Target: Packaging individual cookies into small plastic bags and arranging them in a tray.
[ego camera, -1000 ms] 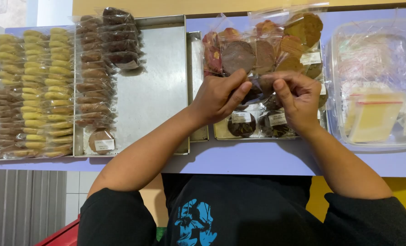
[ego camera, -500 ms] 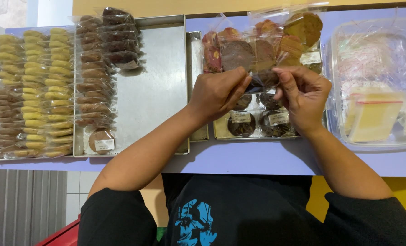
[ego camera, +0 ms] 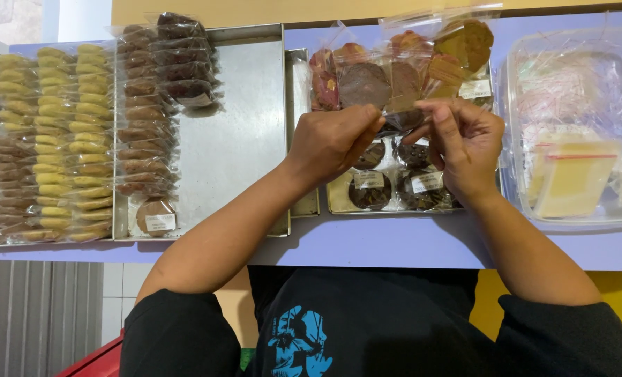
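Dark brown cookie (ego camera: 364, 85) in clear wrap. Pale lilac table (ego camera: 366, 241). Silver-grey metal tray (ego camera: 234, 126). Yellow cookie rows (ego camera: 60, 139); brown rows (ego camera: 143, 126) beside them. Ochre cookie (ego camera: 468, 42). Cream bag stack (ego camera: 569, 174), red strip. Black sleeves (ego camera: 185, 335), blue print.

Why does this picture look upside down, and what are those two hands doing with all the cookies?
The camera sits on a person's head and looks down, so their dark shirt shows at the bottom. The left hand and right hand are that person's own. Between them they pinch a dark cookie in a clear wrapper, above a small metal tray of wrapped dark cookies. On the purple table a bigger metal tray holds rows of brown wrapped cookies. Farther left lie yellow cookies. At the far right sits a clear plastic tub of wrappers.
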